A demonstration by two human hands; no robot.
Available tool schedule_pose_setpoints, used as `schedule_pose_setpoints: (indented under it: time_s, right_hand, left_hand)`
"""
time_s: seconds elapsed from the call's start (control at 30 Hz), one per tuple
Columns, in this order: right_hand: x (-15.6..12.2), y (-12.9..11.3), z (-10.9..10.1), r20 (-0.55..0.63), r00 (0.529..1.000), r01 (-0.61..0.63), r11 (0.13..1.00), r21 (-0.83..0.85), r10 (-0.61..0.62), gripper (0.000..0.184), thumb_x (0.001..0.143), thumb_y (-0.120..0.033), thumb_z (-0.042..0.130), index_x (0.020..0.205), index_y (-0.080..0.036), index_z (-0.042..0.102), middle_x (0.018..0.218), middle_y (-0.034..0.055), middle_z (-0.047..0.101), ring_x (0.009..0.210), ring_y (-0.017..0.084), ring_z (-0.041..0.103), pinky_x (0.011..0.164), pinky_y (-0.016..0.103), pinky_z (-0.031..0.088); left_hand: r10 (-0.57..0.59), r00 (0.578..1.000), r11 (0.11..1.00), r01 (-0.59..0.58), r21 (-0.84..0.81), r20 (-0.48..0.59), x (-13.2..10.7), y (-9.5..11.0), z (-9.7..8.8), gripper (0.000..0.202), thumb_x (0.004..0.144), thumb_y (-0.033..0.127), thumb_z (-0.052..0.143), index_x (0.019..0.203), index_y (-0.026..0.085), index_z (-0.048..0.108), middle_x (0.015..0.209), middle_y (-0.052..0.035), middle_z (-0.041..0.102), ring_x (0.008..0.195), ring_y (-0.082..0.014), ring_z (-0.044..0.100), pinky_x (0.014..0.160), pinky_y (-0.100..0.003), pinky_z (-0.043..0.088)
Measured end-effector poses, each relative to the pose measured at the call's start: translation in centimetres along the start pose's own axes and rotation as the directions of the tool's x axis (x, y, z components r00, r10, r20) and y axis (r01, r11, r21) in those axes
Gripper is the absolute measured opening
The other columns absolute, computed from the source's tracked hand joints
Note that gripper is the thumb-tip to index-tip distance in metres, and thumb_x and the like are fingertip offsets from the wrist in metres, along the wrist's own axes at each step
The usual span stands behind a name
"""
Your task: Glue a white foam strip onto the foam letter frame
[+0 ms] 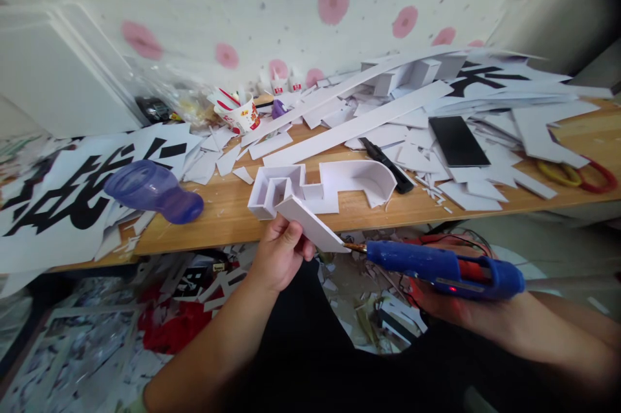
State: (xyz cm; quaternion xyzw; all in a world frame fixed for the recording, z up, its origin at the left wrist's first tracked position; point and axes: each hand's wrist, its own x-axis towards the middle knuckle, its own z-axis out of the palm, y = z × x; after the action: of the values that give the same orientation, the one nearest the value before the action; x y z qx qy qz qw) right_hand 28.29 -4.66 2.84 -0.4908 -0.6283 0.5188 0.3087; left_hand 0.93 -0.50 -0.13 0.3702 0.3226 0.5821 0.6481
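My left hand (pixel 281 251) pinches a white foam-board strip (pixel 310 222), held out in front of the table edge. My right hand (pixel 446 300) grips a blue hot glue gun (pixel 436 264), and its brass nozzle touches the strip's lower right corner. Just behind the strip, a white foam-board channel-letter model (pixel 334 183) with raised walls sits on the wooden table (pixel 228 219).
A purple plastic bottle (pixel 155 189) lies on its side at left, on printed sheets with black characters (pixel 72 196). A black utility knife (pixel 388 164), a dark phone (pixel 458 141), red-and-yellow scissors (pixel 582 173), a paper cup (pixel 242 115) and heaps of white offcuts cover the table. Scraps litter the floor.
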Motion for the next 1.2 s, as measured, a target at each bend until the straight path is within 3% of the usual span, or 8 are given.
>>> schedule_pose_setpoints:
  time_s: [0.2,0.4,0.47,0.7,0.87,1.07,1.2]
  right_hand:
    - [-0.4,0.1,0.0,-0.016,0.999,-0.035,0.999,0.027,0.036,0.041,0.072,-0.039,0.075,0.108,-0.025,0.064,0.089,0.0071,0.071,0.074,0.025,0.068,0.067,0.037,0.060]
    - [0.9,-1.3,-0.3,0.107,0.994,0.007,1.000,-0.009,-0.006,0.019,0.077,-0.038,0.070,0.081,-0.020,0.065,0.075,0.0047,0.070,0.063,0.019,0.065,0.057,0.028,0.057]
    - [1.2,-1.8,-0.3,0.145,0.989,0.034,0.999,-0.021,-0.031,0.019,0.079,-0.037,0.068,0.080,-0.019,0.065,0.075,0.0049,0.069,0.065,0.019,0.066,0.058,0.026,0.056]
    - [1.2,-2.0,-0.6,0.125,0.991,0.050,0.998,-0.047,-0.044,0.018,0.081,-0.036,0.067,0.085,-0.019,0.063,0.074,0.0043,0.069,0.063,0.017,0.065,0.058,0.025,0.057]
    - [1.2,-1.3,-0.8,0.114,0.977,0.186,0.982,-0.041,-0.180,0.015,0.075,-0.033,0.071,0.082,-0.023,0.063,0.071,0.0015,0.070,0.059,0.018,0.066,0.052,0.024,0.056]
    - [0.7,-1.4,-0.9,0.005,0.981,0.192,0.980,-0.050,-0.192,0.020,0.071,-0.036,0.074,0.083,-0.023,0.065,0.070,0.0029,0.073,0.058,0.020,0.069,0.050,0.026,0.058]
    - [0.5,-1.5,-0.8,0.068,0.978,0.202,0.978,-0.052,-0.198,0.019,0.075,-0.038,0.070,0.073,-0.022,0.061,0.063,0.0022,0.068,0.052,0.018,0.065,0.046,0.025,0.055]
  left_hand:
    - [0.007,1.000,1.000,-0.006,-0.017,0.019,0.0,-0.1,0.1,0.033,0.072,0.045,0.077,0.082,0.016,0.064,0.060,0.0048,0.057,0.043,-0.0050,0.051,0.040,-0.016,0.039]
    - [0.011,1.000,1.000,-0.011,0.006,-0.002,0.2,-0.2,0.1,0.036,0.069,0.047,0.078,0.080,0.016,0.063,0.063,0.0042,0.059,0.042,-0.0050,0.051,0.038,-0.016,0.038]
    - [0.012,1.000,1.000,-0.012,0.005,-0.002,0.3,-0.1,0.1,0.036,0.069,0.047,0.078,0.079,0.016,0.063,0.062,0.0043,0.059,0.042,-0.0052,0.050,0.039,-0.016,0.039]
    - [0.016,0.999,1.000,-0.017,-0.022,-0.035,0.4,-0.4,0.0,0.035,0.069,0.046,0.079,0.081,0.016,0.063,0.062,0.0045,0.060,0.042,-0.0053,0.051,0.039,-0.016,0.041]
    - [0.018,0.999,1.000,-0.018,-0.009,-0.039,0.3,-0.6,0.3,0.036,0.069,0.046,0.078,0.078,0.016,0.062,0.061,0.0044,0.058,0.043,-0.0054,0.051,0.039,-0.016,0.040]
    - [0.027,0.999,0.999,-0.026,0.019,-0.043,0.1,-0.3,0.5,0.038,0.068,0.048,0.079,0.075,0.015,0.061,0.059,0.0042,0.057,0.042,-0.0050,0.050,0.038,-0.016,0.039]
    - [0.039,0.998,0.999,-0.038,0.032,-0.054,-0.1,0.0,0.7,0.039,0.066,0.048,0.080,0.075,0.015,0.061,0.058,0.0046,0.057,0.041,-0.0052,0.048,0.037,-0.016,0.037]
